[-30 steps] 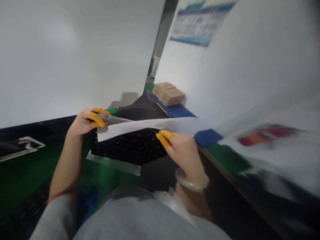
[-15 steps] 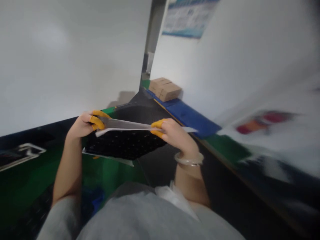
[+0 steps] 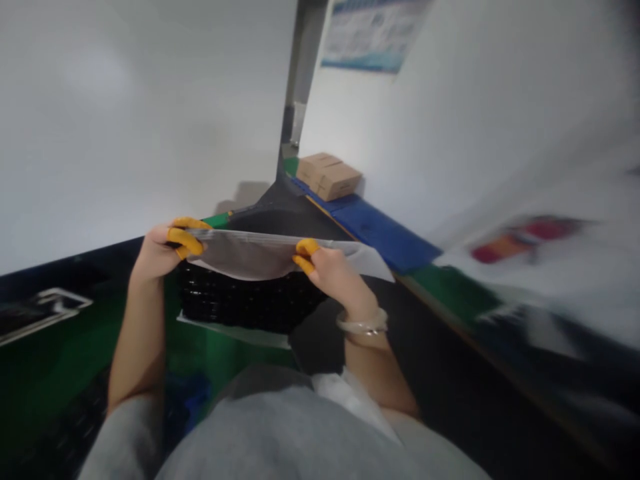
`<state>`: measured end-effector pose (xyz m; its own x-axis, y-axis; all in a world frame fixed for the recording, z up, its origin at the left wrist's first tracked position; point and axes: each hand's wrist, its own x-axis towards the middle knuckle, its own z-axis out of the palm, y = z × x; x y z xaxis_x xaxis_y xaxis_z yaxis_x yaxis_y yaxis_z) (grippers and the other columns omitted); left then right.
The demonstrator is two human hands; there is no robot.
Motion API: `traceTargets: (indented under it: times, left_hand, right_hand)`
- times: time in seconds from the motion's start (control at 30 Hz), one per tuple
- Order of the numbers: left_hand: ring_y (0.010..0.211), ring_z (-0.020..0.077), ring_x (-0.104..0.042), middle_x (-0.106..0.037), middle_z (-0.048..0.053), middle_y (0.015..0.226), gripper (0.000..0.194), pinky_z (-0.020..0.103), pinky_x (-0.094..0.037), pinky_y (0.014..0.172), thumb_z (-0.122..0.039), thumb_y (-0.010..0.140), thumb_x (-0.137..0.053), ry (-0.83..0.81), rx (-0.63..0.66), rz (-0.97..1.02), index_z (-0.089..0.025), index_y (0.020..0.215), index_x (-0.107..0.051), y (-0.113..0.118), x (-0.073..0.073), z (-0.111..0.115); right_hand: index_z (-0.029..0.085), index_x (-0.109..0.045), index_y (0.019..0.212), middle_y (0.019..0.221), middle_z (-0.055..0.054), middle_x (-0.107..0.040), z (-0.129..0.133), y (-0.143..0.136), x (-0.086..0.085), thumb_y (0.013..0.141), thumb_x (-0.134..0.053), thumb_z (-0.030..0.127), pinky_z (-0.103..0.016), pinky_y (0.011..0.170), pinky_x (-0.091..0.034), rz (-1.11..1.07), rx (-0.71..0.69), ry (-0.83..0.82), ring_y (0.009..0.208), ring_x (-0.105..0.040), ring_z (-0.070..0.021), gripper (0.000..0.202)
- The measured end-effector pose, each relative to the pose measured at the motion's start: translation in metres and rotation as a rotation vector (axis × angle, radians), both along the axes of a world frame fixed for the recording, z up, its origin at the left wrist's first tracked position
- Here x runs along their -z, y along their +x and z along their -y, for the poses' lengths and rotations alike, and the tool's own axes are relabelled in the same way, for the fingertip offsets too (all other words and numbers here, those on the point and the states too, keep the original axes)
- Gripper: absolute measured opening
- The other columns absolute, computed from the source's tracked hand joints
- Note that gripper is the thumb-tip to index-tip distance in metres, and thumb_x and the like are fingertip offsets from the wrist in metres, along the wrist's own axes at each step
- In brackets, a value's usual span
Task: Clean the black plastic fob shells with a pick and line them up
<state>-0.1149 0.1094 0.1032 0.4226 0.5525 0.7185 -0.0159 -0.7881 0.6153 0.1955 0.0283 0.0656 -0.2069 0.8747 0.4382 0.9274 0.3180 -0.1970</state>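
The left hand (image 3: 163, 252) grips one end of a thin white sheet (image 3: 245, 255), its fingers closed on the top edge. The right hand (image 3: 334, 270) pinches the same sheet farther along, thumb and fingers closed on it, and the sheet's free end spreads out past that hand towards the right. Between the hands the upper edge runs almost straight, while the lower edge sags in a shallow curve. Both hands have yellow covers (image 3: 186, 241) on some of the fingers (the palms look bare).

The sheet is in front of the person, over a shiny black stack (image 3: 235, 300) with a bumpy surface; whether the two touch, I cannot tell. A pale strip (image 3: 235, 332) shows along the stack's bottom edge. The stack is beside a dark tabletop (image 3: 370, 353).

Farther back, cardboard boxes (image 3: 330, 179) sit side by side on a blue board (image 3: 383, 233) against the wall, with a poster (image 3: 373, 33) higher up. A pale bracelet (image 3: 364, 324) circles the right wrist. The red and orange shape (image 3: 520, 241) at the right is too blurred to name.
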Motion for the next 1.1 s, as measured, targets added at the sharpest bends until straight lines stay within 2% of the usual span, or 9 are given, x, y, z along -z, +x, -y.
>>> traceTargets:
  times: [0.17,0.23,0.33,0.47,0.53,0.67,0.77,0.93,1.1]
  left_hand:
    - [0.078,0.0173,-0.068,-0.073,0.004,0.088,0.01,0.027,-0.058,0.071,-0.025,0.071,-0.077,0.016,-0.039,0.024,-0.022,0.063,-0.071,0.004,0.0,0.01]
    - [0.077,0.0166,-0.068,-0.073,0.003,0.087,0.01,0.028,-0.059,0.07,-0.025,0.072,-0.076,0.033,-0.02,0.029,-0.022,0.064,-0.07,0.004,-0.001,0.014]
    - [0.078,0.0148,-0.068,-0.073,0.0,0.089,0.008,0.028,-0.059,0.073,-0.021,0.074,-0.076,0.036,-0.051,0.038,-0.022,0.067,-0.071,-0.002,0.0,0.016]
    - [0.079,0.0128,-0.067,-0.074,-0.003,0.093,0.01,0.025,-0.059,0.073,-0.024,0.068,-0.081,-0.022,-0.146,0.15,-0.022,0.073,-0.073,-0.016,0.008,0.014]
    - [0.078,0.0125,-0.067,-0.075,-0.003,0.093,0.014,0.025,-0.059,0.072,-0.025,0.066,-0.083,-0.063,-0.188,0.191,-0.022,0.076,-0.074,-0.02,0.011,0.012]
    - [0.074,0.0102,-0.068,-0.076,-0.003,0.089,0.014,0.02,-0.059,0.067,-0.017,0.064,-0.083,-0.113,-0.247,0.231,-0.02,0.075,-0.075,-0.016,0.014,0.013]
    - [0.073,0.0087,-0.068,-0.076,-0.003,0.087,0.017,0.016,-0.059,0.067,-0.017,0.061,-0.085,-0.115,-0.246,0.334,-0.02,0.075,-0.075,-0.009,0.016,0.015]
    - [0.073,0.0079,-0.068,-0.075,-0.006,0.087,0.024,0.018,-0.059,0.069,-0.016,0.061,-0.085,-0.154,-0.276,0.405,-0.022,0.082,-0.076,-0.001,0.022,0.02]
    - [0.082,0.0116,-0.068,-0.074,-0.003,0.096,0.015,0.027,-0.059,0.079,-0.015,0.068,-0.081,-0.092,-0.214,0.336,-0.019,0.081,-0.074,-0.001,0.023,0.023]
  right_hand:
    - [0.016,-0.068,0.098,0.065,-0.008,-0.066,-0.005,-0.002,0.009,0.087,-0.059,0.042,-0.034,0.059,-0.044,-0.026,0.216,0.093,0.06,-0.06,-0.0214,0.029]
    - [0.016,-0.069,0.1,0.07,-0.01,-0.066,-0.005,-0.002,0.009,0.085,-0.061,0.046,-0.037,0.063,-0.045,0.036,0.23,0.16,0.067,-0.06,-0.0233,0.034]
    - [0.019,-0.064,0.117,0.106,-0.015,-0.065,0.0,0.006,0.003,0.079,-0.066,0.053,-0.047,0.086,-0.045,0.071,0.132,0.242,0.1,-0.059,-0.0306,0.051]
    - [0.024,-0.048,0.136,0.147,-0.015,-0.039,0.009,0.032,-0.005,0.067,-0.074,0.061,-0.059,0.106,-0.027,0.126,-0.025,0.167,0.134,-0.033,-0.0371,0.083]
    - [0.026,-0.048,0.137,0.148,-0.013,-0.04,0.01,0.043,-0.005,0.075,-0.072,0.049,-0.06,0.105,-0.029,0.177,-0.001,0.131,0.135,-0.034,-0.0358,0.071]
    - [0.026,-0.064,0.12,0.13,-0.009,-0.059,0.005,0.046,0.003,0.091,-0.05,0.021,-0.049,0.1,-0.041,0.176,0.043,0.233,0.122,-0.05,-0.0268,0.033]
    - [0.022,-0.07,0.11,0.122,-0.011,-0.062,0.004,0.04,0.01,0.094,-0.044,0.022,-0.045,0.099,-0.042,0.153,0.084,0.344,0.117,-0.053,-0.0261,0.03]
    - [0.02,-0.069,0.111,0.107,-0.012,-0.065,0.005,0.039,0.016,0.092,-0.045,0.025,-0.046,0.096,-0.043,0.111,0.073,0.4,0.106,-0.055,-0.0263,0.031]
    - [0.018,-0.065,0.111,0.111,-0.014,-0.066,0.006,0.039,0.017,0.091,-0.047,0.044,-0.046,0.094,-0.047,-0.036,-0.047,0.361,0.108,-0.059,-0.0281,0.037]
